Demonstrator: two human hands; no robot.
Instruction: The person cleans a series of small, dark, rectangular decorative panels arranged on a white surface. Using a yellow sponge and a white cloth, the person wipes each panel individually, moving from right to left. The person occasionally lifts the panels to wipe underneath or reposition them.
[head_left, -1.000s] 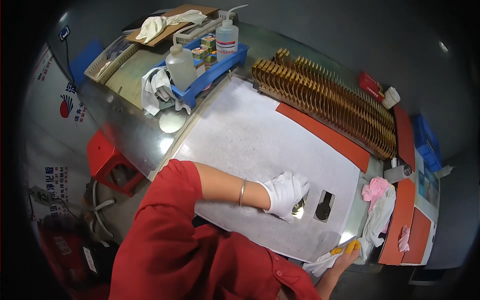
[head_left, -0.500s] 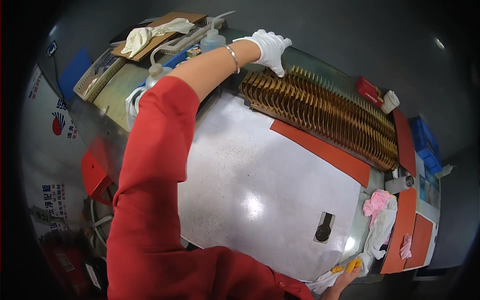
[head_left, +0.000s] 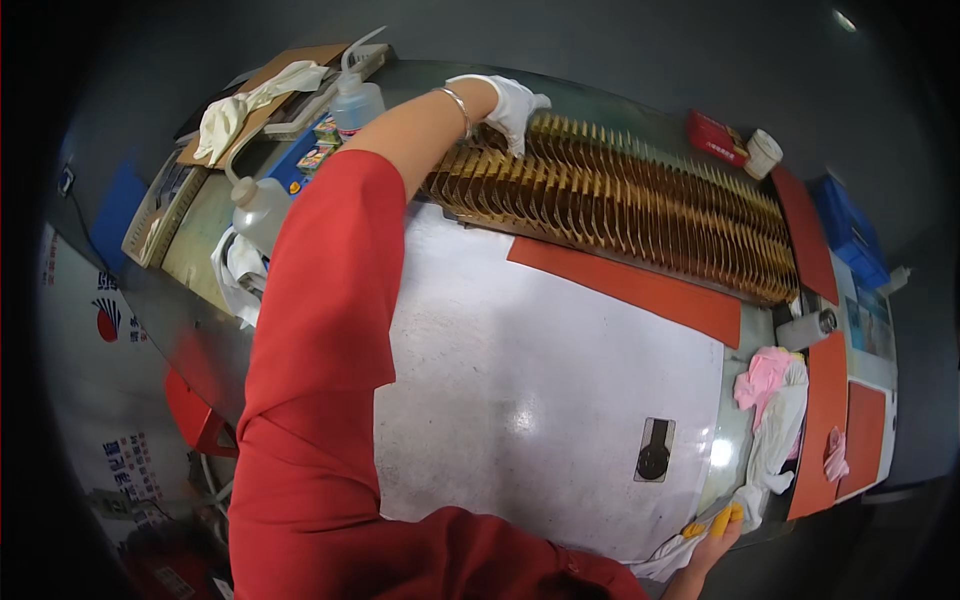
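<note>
At the far side of the table my left hand [head_left: 510, 108], in a white glove, reaches over the left end of a long golden-brown slotted rack [head_left: 620, 205]. Thumb and fingers are apart, the thumb pointing down at the rack's fins; nothing shows held, though the fingertips' far side is hidden. Down at the lower right, my right hand [head_left: 716, 542], with yellow finger cots, is closed on a white cloth [head_left: 772, 450]. A flat plate with a dark watch-shaped piece [head_left: 654, 450] lies on the white work surface [head_left: 470, 340] near that hand.
Left of my arm stand two squeeze bottles [head_left: 262, 212], a blue tray [head_left: 298, 160] and a cardboard sheet with gloves [head_left: 245, 105]. Orange mats [head_left: 630, 290] border the rack. To the right are a pink cloth [head_left: 765, 375], a clear bottle [head_left: 805, 328] and a blue bin [head_left: 845, 235].
The view has shifted, so the rack and table sit further left. My left hand stays at the rack's left end, its fingers less spread. My right hand keeps the white cloth.
</note>
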